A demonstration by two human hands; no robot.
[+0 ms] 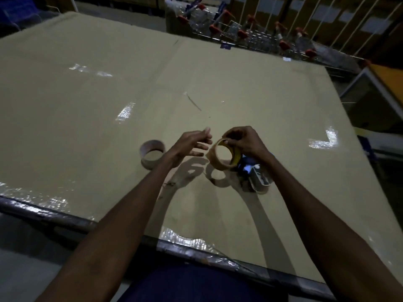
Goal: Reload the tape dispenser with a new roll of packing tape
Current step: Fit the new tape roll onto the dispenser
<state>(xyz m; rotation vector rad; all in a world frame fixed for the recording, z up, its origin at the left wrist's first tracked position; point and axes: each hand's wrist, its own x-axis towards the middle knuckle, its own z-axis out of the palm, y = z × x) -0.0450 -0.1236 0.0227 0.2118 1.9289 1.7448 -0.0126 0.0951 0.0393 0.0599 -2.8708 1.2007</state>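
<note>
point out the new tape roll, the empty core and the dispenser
new tape roll (212, 158): head view, on its left outer rim, held in the right hand
empty core (145, 160): head view, on its outer cardboard wall, lying on the table
tape dispenser (250, 171): head view, on its blue body under the right wrist

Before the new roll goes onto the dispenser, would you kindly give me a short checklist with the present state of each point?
1. New tape roll in hand: ok, the right hand grips it above the table.
2. Left hand free to help: ok, fingers open, holding nothing.
3. Old empty core out of the way: ok, it sits on the table to the left, apart from the hands.
4. Tape dispenser within reach: ok, it lies on the table under the right wrist.
5. Dispenser spindle bare: cannot tell, mostly hidden.
6. Loose tape end found on the roll: cannot tell, too dim.
</note>
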